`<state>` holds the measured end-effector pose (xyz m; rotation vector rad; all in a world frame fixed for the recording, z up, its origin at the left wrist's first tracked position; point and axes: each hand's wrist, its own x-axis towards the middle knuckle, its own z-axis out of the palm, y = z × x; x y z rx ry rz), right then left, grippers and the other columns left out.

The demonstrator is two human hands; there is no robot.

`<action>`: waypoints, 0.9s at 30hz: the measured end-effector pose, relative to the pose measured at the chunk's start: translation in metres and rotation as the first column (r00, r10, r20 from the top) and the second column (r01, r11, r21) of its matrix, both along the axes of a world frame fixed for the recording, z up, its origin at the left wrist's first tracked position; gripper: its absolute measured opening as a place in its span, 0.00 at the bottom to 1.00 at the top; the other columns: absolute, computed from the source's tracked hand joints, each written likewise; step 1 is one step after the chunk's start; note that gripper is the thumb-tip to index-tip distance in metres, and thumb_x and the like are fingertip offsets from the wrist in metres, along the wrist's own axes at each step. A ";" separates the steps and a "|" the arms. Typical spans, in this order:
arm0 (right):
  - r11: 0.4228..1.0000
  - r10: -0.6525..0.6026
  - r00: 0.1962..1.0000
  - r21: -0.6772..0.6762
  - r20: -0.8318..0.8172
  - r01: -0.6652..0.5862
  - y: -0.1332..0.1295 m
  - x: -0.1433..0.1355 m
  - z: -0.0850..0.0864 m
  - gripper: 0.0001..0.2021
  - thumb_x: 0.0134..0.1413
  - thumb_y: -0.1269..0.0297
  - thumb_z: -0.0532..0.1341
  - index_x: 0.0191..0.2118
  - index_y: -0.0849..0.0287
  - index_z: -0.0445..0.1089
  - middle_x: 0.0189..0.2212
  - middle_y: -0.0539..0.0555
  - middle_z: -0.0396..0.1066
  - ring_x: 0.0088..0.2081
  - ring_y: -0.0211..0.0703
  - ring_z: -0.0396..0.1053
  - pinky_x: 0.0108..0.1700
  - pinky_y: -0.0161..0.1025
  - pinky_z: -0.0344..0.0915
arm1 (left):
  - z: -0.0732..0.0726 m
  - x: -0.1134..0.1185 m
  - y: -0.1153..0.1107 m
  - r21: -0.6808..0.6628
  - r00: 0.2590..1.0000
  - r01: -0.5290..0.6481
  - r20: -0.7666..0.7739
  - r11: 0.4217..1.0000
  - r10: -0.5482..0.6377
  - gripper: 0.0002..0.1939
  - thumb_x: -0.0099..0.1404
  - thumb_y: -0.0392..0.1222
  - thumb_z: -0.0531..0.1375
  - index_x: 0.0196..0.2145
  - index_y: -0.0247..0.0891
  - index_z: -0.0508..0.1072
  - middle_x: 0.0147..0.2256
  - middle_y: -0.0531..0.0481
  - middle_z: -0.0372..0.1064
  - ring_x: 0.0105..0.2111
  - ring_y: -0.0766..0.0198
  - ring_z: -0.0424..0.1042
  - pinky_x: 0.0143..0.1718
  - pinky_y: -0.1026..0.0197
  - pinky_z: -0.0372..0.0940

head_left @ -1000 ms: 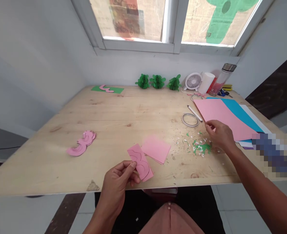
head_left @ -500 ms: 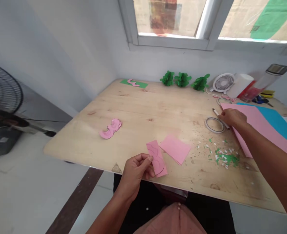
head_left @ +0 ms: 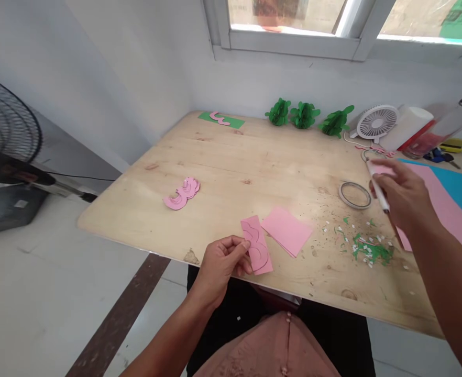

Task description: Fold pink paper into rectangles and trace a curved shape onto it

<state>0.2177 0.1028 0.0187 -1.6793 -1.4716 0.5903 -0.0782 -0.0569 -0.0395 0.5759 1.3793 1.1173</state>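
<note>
My left hand [head_left: 227, 264] pinches a folded pink paper strip [head_left: 257, 246] near the table's front edge; a wavy outline is drawn on the strip. In my right hand [head_left: 402, 193] is a white pen [head_left: 378, 187], lifted over the right side of the table. Just right of the strip lie pink paper pieces [head_left: 288, 230], stacked a little askew. Beside the pen is a roll of tape [head_left: 354, 195], flat on the wood. Cut pink scalloped shapes [head_left: 182, 193] rest at the left.
Green and white paper scraps [head_left: 372, 250] are scattered at the right. Large pink sheets [head_left: 439, 209] and a blue sheet [head_left: 459, 183] lie beyond. Green paper trees [head_left: 305, 115], a small white fan [head_left: 377, 124] and a clear bottle [head_left: 443, 125] stand along the wall.
My right hand has picked the pen up off the table and raised it. My left hand keeps its grip on the strip. The whole view has shifted slightly.
</note>
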 end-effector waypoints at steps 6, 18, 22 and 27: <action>0.889 0.356 0.747 -0.042 -0.562 -0.455 -0.080 -0.051 -0.021 0.10 0.52 0.60 0.58 0.39 0.55 0.69 0.26 0.53 0.71 0.28 0.44 0.69 0.30 0.44 0.65 | 0.003 -0.006 -0.001 -0.006 0.999 0.027 -0.037 1.000 -0.028 0.12 0.52 0.46 0.64 0.22 0.36 0.68 0.14 0.54 0.67 0.14 0.71 0.62 0.18 0.69 0.53; 0.599 0.415 0.563 0.251 0.715 -0.760 -0.112 -0.092 -0.072 0.06 0.62 0.68 0.54 0.42 0.61 0.65 0.35 0.59 0.71 0.38 0.50 0.68 0.39 0.45 0.63 | -0.001 -0.013 -0.011 0.047 0.998 0.041 -0.059 0.998 -0.038 0.12 0.53 0.46 0.63 0.23 0.36 0.67 0.14 0.53 0.67 0.16 0.70 0.64 0.18 0.68 0.54; 0.605 0.466 0.439 0.085 0.768 -0.792 -0.106 -0.092 -0.073 0.08 0.62 0.69 0.52 0.44 0.62 0.65 0.39 0.61 0.70 0.41 0.51 0.67 0.41 0.44 0.62 | -0.002 -0.014 -0.013 0.052 0.997 0.053 -0.066 0.997 -0.049 0.12 0.54 0.46 0.63 0.23 0.35 0.68 0.15 0.52 0.68 0.16 0.69 0.65 0.18 0.68 0.54; 0.605 0.463 0.343 -0.008 0.817 -0.796 -0.088 -0.090 -0.070 0.11 0.60 0.76 0.49 0.44 0.62 0.66 0.37 0.60 0.70 0.38 0.48 0.67 0.39 0.43 0.62 | -0.002 -0.015 -0.013 0.052 0.997 0.061 -0.060 0.997 -0.058 0.12 0.54 0.46 0.63 0.24 0.35 0.68 0.15 0.52 0.68 0.16 0.70 0.65 0.18 0.68 0.54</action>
